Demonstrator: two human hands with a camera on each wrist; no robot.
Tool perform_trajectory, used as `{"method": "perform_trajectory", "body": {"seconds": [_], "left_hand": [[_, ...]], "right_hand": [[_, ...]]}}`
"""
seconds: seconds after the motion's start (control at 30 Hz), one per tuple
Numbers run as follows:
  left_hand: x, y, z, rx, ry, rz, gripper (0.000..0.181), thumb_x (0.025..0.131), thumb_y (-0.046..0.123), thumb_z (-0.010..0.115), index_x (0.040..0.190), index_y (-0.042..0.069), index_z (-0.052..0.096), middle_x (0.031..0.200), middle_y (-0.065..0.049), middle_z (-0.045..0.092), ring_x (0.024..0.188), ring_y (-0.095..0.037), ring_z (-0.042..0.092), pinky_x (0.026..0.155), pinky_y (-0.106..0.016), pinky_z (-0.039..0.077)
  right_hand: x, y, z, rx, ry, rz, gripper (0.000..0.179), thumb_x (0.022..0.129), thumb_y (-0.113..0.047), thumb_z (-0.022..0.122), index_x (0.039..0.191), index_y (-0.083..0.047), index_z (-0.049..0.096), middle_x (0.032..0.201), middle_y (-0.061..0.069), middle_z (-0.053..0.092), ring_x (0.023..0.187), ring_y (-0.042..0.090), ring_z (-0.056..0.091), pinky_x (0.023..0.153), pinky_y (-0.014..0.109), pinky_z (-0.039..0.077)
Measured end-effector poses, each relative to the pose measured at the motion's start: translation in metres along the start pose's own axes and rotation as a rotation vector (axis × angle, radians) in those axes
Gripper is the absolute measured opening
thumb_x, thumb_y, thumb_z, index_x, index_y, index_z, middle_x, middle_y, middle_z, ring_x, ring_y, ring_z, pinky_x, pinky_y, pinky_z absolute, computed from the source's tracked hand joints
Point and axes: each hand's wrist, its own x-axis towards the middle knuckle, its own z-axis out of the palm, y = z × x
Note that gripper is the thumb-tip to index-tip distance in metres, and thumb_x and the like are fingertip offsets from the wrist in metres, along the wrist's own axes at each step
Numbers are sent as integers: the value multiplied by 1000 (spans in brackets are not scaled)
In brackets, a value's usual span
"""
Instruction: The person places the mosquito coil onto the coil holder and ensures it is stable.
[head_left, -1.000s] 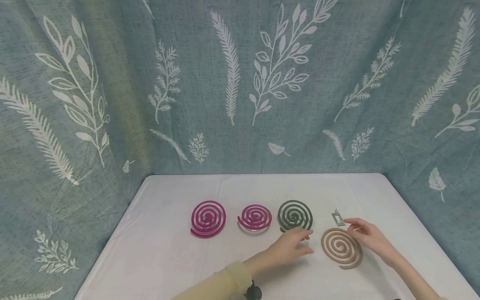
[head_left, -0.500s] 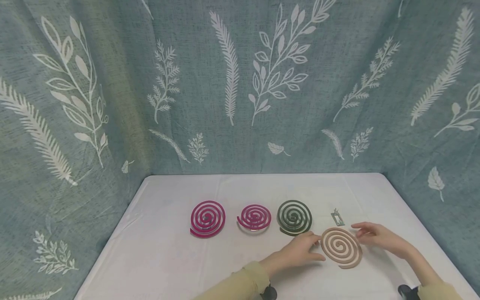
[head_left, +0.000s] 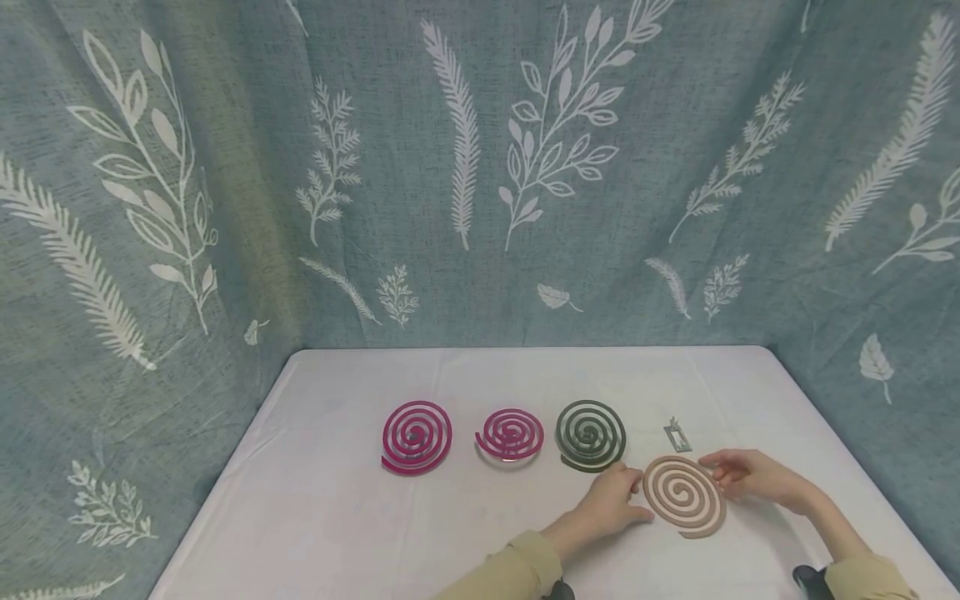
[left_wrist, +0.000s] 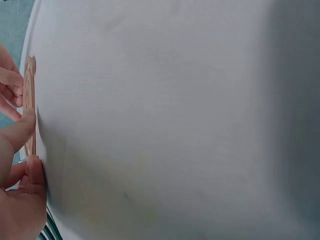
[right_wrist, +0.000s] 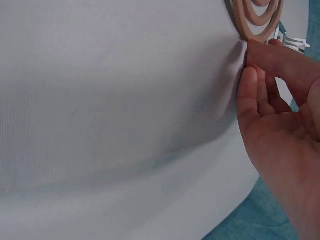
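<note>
A brown spiral mosquito coil (head_left: 681, 493) is between my two hands on the right side, seen edge-on in the left wrist view. My left hand (head_left: 607, 502) pinches its left edge, thumb across the coil and fingers curled beside it. At the opposite edge, my right hand (head_left: 761, 479) holds the rim by thumb and fingertips, the other fingers curled in the right wrist view. Just behind the coil lies a small metal coil stand (head_left: 677, 435) with a raised prong. A dark green coil (head_left: 590, 457) sits behind my left hand.
Two magenta coils (head_left: 417, 406) lie further left in the same row; a pale metal edge shows under the second magenta coil (head_left: 487, 450). The white table (head_left: 315, 517) is bordered by a leaf-patterned blue-green curtain (head_left: 480, 292) at the back and sides.
My left hand has moved right from in front of the green coil to the brown coil's left edge. The right hand has drawn back from the stand to the coil's right edge.
</note>
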Motion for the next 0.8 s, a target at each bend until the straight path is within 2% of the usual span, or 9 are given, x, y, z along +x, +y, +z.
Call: {"method": "perform_trajectory", "body": {"seconds": [0.3,0.6,0.8], "left_hand": [[3,7,3,-36,25,-91,53,75,34,76,120,11,61,80,9,48,65,2,38,59,-11,40],[7,9,3,-52,54,-120,53,72,36,78,115,10,62,76,8,48,65,1,40,58,-11,40],[7,7,4,-51,60,-106,52,73,38,76,114,9,62,74,8,47,64,1,38,57,-11,39]], "right_hand": [[1,3,3,1,24,24,54,77,-3,62,127,12,50,93,8,60,79,10,55,69,22,48],[0,6,3,56,2,28,54,80,-5,61,129,14,47,96,8,62,82,10,57,71,23,51],[-1,8,5,106,-5,40,55,78,-2,59,129,15,46,96,7,62,83,11,57,70,24,51]]}}
